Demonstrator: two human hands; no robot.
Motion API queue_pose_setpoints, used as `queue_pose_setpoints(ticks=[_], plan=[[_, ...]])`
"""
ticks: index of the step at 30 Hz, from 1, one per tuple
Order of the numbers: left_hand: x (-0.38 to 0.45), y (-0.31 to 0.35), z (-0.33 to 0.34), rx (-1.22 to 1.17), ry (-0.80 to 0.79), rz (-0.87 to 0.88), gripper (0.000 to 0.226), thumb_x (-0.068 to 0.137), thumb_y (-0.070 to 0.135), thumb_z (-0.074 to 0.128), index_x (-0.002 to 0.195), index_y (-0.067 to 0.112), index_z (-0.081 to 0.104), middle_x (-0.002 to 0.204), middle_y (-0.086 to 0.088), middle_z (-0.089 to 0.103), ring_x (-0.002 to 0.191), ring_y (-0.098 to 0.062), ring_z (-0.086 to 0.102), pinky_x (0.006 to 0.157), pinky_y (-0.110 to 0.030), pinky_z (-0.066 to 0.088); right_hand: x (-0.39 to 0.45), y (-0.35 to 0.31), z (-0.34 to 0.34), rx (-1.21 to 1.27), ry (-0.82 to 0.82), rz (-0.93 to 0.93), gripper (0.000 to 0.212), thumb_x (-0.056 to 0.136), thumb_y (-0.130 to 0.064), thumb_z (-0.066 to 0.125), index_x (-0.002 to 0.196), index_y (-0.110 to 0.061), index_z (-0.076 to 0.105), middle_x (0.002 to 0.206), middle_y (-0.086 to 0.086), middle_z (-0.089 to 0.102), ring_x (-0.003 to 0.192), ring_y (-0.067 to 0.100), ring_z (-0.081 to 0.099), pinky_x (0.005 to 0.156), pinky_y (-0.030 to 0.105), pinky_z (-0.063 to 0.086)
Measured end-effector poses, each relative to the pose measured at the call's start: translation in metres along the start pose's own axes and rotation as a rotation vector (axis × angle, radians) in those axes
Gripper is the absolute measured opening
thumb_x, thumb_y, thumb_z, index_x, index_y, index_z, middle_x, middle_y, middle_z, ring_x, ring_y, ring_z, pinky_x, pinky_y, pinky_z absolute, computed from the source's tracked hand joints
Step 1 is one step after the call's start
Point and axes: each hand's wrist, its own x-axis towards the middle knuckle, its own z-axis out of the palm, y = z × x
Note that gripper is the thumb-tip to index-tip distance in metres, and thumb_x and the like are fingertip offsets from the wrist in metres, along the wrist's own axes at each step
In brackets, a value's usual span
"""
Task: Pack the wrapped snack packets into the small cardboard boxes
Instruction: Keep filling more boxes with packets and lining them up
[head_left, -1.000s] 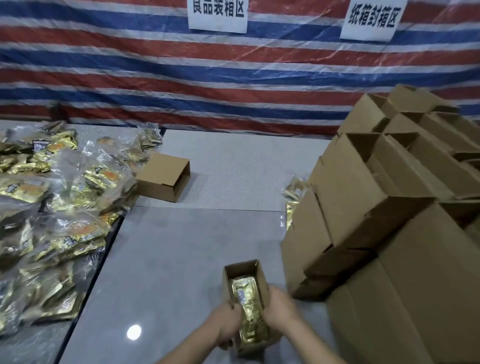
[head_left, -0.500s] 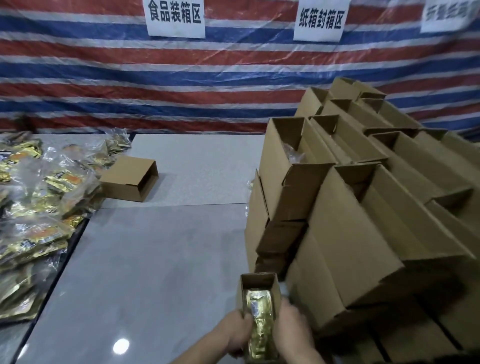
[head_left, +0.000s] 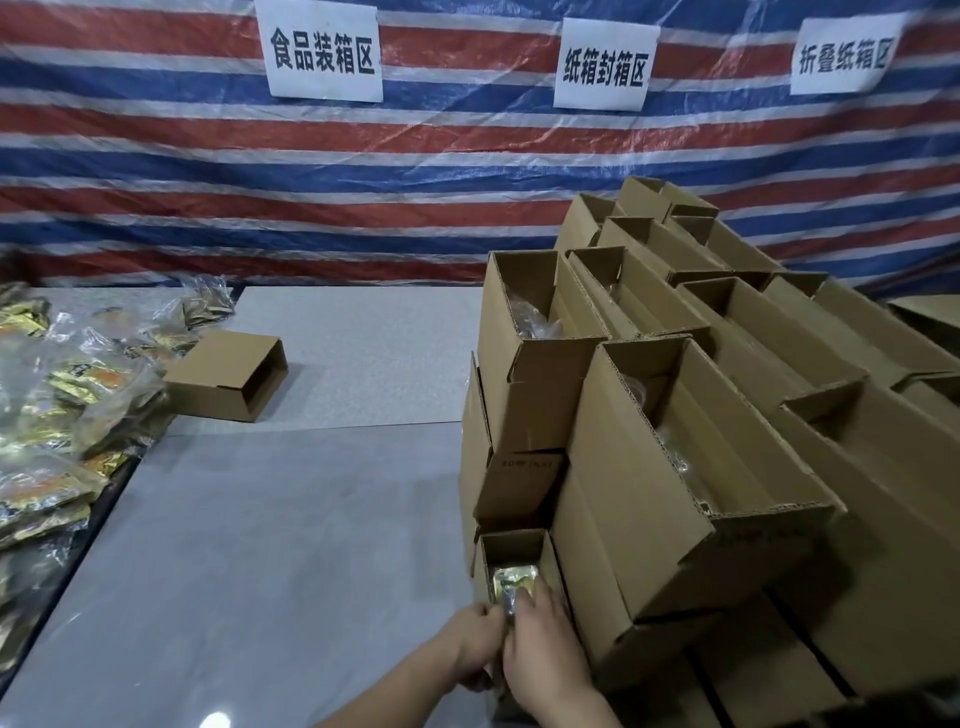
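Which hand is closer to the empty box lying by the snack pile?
Left. The left hand sits on the lying box's side of the held box; the right hand is farther.
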Motion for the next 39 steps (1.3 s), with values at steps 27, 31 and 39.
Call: queue_pose_setpoints(ticks=[27,31,39], plan=[[0.032,-0.013,-0.263,0.227,0.684,0.303,0.022,0.101,0.027,0.046,0.097,0.016,0.064,0.094,-0.001,0.065,0.099,-0.025,0.063,0.08,-0.03,0.043,0.152,-0.175,-0.041,0.522,0.058,-0.043,0.018,0.093,-0.015,0.057,0.106,-0.013,0.069,0.104,0.004,0.07,0.098,0.017,0.063,0.085,0.023,0.044],[0.078,-0.016,-0.381,0.555,0.9,0.179,0.037,0.1,0.035,0.045,0.125,0.009,0.055,0.126,-0.01,0.057,0.117,-0.028,0.053,0.097,-0.037,0.043,0.188,-0.197,-0.035,0.516,0.051,-0.029,0.012,0.092,-0.017,0.059,0.089,-0.028,0.062,0.094,-0.006,0.068,0.088,0.006,0.062,0.079,0.016,0.044],[0.191,-0.043,-0.55,0.885,0.869,-0.281,0.108,0.083,0.059,0.065,0.157,0.009,0.004,0.162,-0.023,0.011,0.148,-0.042,0.017,0.118,-0.058,0.023,0.236,-0.217,0.0,0.499,0.005,0.019,0.026,0.088,-0.012,0.065,0.073,-0.033,0.06,0.082,-0.005,0.069,0.068,-0.004,0.061,0.069,0.005,0.043]])
